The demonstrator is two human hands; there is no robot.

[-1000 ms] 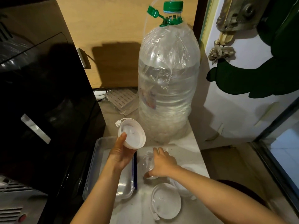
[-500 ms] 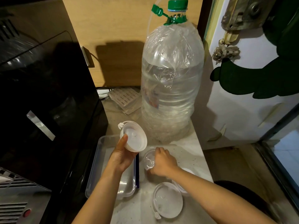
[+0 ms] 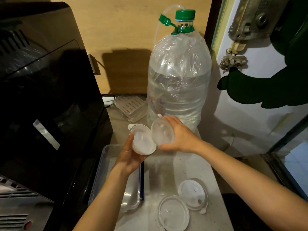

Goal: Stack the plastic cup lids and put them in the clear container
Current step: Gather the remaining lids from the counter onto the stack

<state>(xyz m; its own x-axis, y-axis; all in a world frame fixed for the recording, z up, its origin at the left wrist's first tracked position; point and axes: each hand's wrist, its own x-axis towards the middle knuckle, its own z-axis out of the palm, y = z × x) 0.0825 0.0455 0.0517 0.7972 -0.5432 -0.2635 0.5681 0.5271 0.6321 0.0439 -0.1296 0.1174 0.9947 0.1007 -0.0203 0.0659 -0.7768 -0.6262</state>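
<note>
My left hand [image 3: 129, 157] grips a white lid stack [image 3: 143, 142]; my right hand [image 3: 180, 137] clasps a clear lid [image 3: 162, 132] at its three o'clock. These seem light, thin, slippery, so I pinch rims. The clear container [image 3: 103, 167] waits at six o'clock.

translucent plastic lids [image 3: 173, 214], clear glossy plastic container [image 3: 106, 172], speckled matt stone counter [image 3: 166, 170], glossy black appliance [image 3: 50, 105]

No legible text or labels anywhere
</note>
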